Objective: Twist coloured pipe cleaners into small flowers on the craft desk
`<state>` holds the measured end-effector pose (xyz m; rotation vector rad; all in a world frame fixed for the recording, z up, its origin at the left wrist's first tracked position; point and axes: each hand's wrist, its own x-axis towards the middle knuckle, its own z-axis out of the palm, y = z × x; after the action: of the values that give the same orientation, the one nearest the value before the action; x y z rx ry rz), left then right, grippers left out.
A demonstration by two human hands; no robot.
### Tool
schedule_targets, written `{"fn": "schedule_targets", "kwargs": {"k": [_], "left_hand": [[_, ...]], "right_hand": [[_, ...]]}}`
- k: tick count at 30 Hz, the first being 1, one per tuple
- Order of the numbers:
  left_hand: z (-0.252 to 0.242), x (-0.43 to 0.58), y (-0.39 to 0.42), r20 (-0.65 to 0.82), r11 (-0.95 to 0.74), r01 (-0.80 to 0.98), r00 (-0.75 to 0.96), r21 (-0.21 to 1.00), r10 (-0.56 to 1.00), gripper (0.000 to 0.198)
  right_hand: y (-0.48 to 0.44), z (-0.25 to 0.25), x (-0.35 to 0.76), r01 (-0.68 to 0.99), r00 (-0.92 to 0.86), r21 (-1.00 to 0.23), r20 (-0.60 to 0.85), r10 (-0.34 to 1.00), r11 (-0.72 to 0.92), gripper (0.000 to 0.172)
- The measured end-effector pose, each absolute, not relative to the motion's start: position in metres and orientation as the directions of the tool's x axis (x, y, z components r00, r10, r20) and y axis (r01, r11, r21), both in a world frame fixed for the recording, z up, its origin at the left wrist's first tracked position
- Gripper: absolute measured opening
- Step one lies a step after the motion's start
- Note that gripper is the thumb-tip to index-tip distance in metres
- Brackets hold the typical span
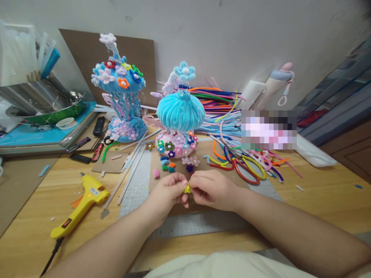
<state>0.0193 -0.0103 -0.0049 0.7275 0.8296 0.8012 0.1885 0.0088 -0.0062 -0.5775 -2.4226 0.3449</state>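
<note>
Between my two hands, above the brown board (220,154), is a small yellow pipe-cleaner piece (188,189), bunched up like a little flower. My left hand (171,189) pinches it from the left with thumb and fingers. Fingers of my right hand (213,189) are closed against its right side and hide part of it. Just behind the hands lie small coiled pipe-cleaner pieces (164,161) in several colours and a pink coil (156,173). Farther back stands a blue domed pipe-cleaner lamp (181,112), its base covered with small flowers.
A yellow glue gun (84,204) lies at left, its cord toward me. Red-handled scissors (246,172) rest among cut pipe cleaners at right. Behind are a second flowered pipe-cleaner piece (118,81), bundled pipe cleaners (220,125) and a metal pot (43,96).
</note>
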Motion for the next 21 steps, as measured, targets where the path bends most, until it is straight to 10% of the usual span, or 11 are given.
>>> {"fn": "schedule_targets", "kwargs": {"k": [21], "left_hand": [[-0.005, 0.010, -0.002, -0.349, 0.439, -0.101, 0.459, 0.893, 0.817, 0.029]], "right_hand": [[0.007, -0.004, 0.188, 0.412, -0.648, -0.591, 0.346, 0.679, 0.694, 0.011]]}}
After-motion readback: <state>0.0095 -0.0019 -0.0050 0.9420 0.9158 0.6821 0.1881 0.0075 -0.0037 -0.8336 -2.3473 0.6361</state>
